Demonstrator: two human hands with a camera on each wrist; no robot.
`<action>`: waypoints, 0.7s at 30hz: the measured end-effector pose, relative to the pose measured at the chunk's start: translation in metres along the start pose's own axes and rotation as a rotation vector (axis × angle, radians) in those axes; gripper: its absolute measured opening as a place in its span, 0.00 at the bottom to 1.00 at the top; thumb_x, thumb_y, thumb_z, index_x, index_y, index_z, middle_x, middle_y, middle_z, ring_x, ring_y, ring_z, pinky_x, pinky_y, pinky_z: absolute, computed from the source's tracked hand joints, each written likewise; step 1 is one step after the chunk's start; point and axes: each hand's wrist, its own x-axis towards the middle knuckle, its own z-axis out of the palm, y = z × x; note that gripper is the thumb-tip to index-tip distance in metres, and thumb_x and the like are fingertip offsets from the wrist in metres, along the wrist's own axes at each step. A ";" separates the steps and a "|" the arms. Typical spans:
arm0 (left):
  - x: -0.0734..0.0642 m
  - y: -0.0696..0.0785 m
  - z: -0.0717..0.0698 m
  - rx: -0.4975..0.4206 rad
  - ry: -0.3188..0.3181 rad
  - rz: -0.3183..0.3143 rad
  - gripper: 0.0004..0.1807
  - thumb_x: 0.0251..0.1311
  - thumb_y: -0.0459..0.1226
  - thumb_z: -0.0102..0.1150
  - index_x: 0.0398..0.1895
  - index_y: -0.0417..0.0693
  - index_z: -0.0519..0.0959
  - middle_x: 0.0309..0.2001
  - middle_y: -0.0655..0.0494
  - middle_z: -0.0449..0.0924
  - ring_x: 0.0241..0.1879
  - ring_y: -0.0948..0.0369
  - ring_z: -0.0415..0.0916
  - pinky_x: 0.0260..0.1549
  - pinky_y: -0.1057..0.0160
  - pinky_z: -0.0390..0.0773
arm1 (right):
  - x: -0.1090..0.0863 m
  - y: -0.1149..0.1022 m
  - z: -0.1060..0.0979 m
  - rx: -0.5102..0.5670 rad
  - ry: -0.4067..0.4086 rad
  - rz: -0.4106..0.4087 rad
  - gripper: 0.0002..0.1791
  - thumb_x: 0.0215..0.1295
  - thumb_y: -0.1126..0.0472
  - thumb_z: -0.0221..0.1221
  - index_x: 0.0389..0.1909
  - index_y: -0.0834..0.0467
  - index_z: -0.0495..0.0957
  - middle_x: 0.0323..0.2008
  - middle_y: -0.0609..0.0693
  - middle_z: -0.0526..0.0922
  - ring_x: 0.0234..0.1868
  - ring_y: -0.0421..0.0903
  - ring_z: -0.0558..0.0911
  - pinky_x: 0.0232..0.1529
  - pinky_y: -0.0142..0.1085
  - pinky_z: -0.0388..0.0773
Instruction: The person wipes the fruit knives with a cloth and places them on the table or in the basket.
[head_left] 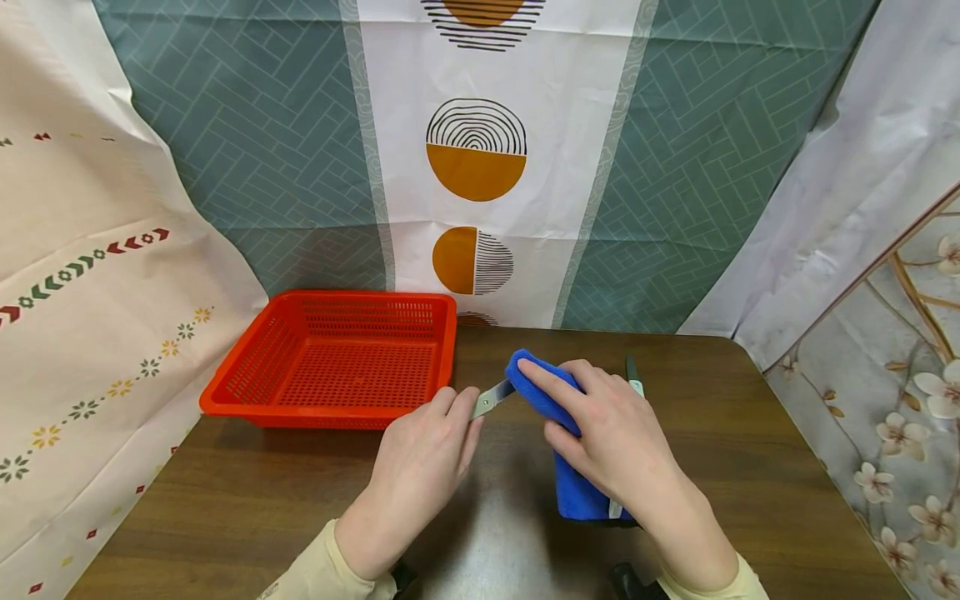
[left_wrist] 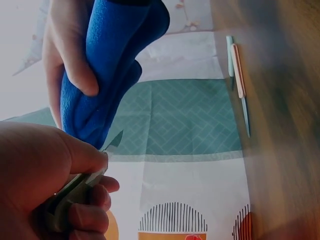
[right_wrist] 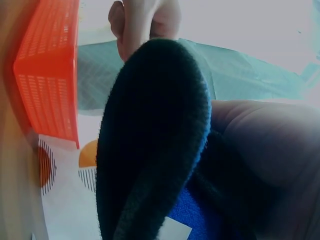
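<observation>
My left hand (head_left: 423,446) grips a small knife (head_left: 487,402) by its pale green handle, the blade pointing up and right. My right hand (head_left: 611,429) holds a blue cloth (head_left: 543,396), folded, with its upper end over the front of the blade. The lower part of the cloth hangs down below the right palm. From the left wrist side, the blade tip shows close beside the cloth (left_wrist: 107,65). The cloth's dark underside fills the middle of the right wrist view, with a white label (right_wrist: 175,230) on it.
A red plastic basket (head_left: 326,412) stands at the back left of the brown wooden table (head_left: 750,467). Two more knives lie on the table beyond the right hand, one with a mint handle (left_wrist: 230,55), one with a pinkish handle (left_wrist: 238,70). Patterned fabric hangs behind and at both sides.
</observation>
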 end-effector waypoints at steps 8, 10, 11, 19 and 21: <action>0.001 0.002 -0.001 -0.001 -0.007 0.000 0.17 0.67 0.39 0.78 0.52 0.42 0.84 0.29 0.55 0.75 0.18 0.61 0.69 0.15 0.67 0.63 | 0.001 -0.014 0.007 0.013 -0.013 -0.068 0.41 0.66 0.59 0.73 0.80 0.38 0.75 0.56 0.52 0.84 0.43 0.50 0.85 0.44 0.47 0.83; 0.001 0.002 -0.001 0.001 -0.012 -0.002 0.17 0.67 0.39 0.78 0.52 0.41 0.85 0.30 0.54 0.77 0.19 0.61 0.70 0.15 0.67 0.65 | 0.001 -0.016 0.009 0.004 -0.014 -0.076 0.41 0.66 0.58 0.73 0.79 0.38 0.76 0.55 0.52 0.83 0.42 0.49 0.84 0.43 0.46 0.83; 0.001 0.002 -0.001 0.001 -0.014 -0.001 0.17 0.67 0.39 0.78 0.53 0.41 0.85 0.30 0.53 0.77 0.19 0.61 0.71 0.15 0.67 0.66 | 0.001 -0.017 0.009 0.002 -0.015 -0.080 0.41 0.65 0.58 0.74 0.79 0.37 0.76 0.55 0.51 0.83 0.42 0.49 0.84 0.44 0.46 0.83; 0.000 0.002 -0.001 0.001 -0.021 0.002 0.16 0.67 0.39 0.77 0.52 0.41 0.86 0.30 0.53 0.77 0.19 0.61 0.71 0.15 0.67 0.67 | 0.000 -0.019 0.011 -0.001 -0.017 -0.092 0.41 0.65 0.57 0.75 0.79 0.36 0.76 0.58 0.51 0.83 0.47 0.51 0.85 0.49 0.49 0.85; 0.000 0.002 -0.002 0.002 -0.021 0.002 0.16 0.67 0.39 0.78 0.52 0.41 0.86 0.30 0.54 0.77 0.19 0.61 0.71 0.15 0.67 0.67 | 0.001 -0.020 0.012 -0.001 -0.019 -0.094 0.41 0.65 0.57 0.75 0.79 0.37 0.76 0.59 0.51 0.84 0.47 0.51 0.85 0.49 0.50 0.85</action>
